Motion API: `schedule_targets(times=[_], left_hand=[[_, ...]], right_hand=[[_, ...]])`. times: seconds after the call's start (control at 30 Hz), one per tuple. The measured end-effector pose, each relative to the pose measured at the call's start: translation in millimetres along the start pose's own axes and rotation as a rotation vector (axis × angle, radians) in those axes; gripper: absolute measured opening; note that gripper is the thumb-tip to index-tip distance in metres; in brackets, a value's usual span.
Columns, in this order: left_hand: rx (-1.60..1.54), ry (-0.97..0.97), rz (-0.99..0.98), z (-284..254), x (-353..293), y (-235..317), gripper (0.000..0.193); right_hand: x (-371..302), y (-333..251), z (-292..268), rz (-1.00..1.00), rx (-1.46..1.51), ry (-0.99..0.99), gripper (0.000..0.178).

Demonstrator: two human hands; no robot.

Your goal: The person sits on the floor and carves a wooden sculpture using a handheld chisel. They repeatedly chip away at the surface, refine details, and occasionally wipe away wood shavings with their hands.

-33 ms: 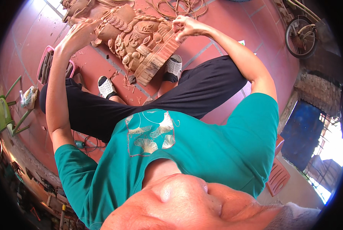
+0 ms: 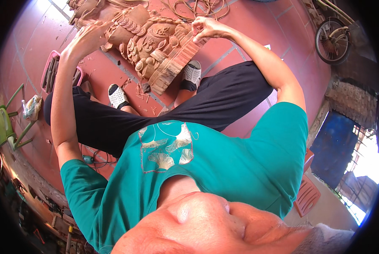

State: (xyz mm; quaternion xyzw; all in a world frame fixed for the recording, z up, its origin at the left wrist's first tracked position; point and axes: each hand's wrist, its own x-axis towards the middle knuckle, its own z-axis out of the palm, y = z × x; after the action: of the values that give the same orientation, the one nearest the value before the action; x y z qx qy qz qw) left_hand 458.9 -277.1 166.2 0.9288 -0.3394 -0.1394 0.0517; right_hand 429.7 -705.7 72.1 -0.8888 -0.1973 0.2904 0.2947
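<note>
A large brown wood carving (image 2: 151, 40) lies slantwise on the tiles between my feet, covered in raised coins, ingots and scrollwork. Its thick block-like base (image 2: 172, 70) points toward me on the right. At the carving's left side, my left hand (image 2: 88, 37) is closed against the wood, its fingertips partly lost among the relief. My right hand (image 2: 209, 28) has curled fingers and thumb at the upper right edge of the base. Whether a small tool is inside either hand, I cannot make out.
Wood shavings (image 2: 143, 91) lie around my white sandals (image 2: 118, 95). To the left are a pink-rimmed basket of chisel-like tools (image 2: 49, 72) and a green plastic chair (image 2: 2, 126). A coiled hose (image 2: 198, 9) lies beyond the carving; a bicycle wheel (image 2: 332, 41) stands at right.
My right hand's fingers and thumb have shifted slightly at the edge of the base. My left hand and the carving look unmoved.
</note>
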Motion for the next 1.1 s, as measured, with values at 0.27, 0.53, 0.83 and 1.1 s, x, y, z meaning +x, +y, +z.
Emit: schedule_targets(times=[0.27,0.53,0.83,1.1], left_hand=[[0.019,0.080,0.044,14,-2,-20,0.062],[0.002,0.070,0.028,8,3,-12,0.059],[0.023,0.136,0.075,16,1,-21,0.059],[-0.002,-0.080,-0.054,8,7,-15,0.061]], right_hand=[[4,7,-27,0.086,0.003,0.197,0.028],[-6,4,-5,-0.202,-0.068,0.114,0.028],[7,6,-18,0.157,-0.147,0.272,0.034],[15,-42,-19,0.066,-0.595,0.037,0.048]])
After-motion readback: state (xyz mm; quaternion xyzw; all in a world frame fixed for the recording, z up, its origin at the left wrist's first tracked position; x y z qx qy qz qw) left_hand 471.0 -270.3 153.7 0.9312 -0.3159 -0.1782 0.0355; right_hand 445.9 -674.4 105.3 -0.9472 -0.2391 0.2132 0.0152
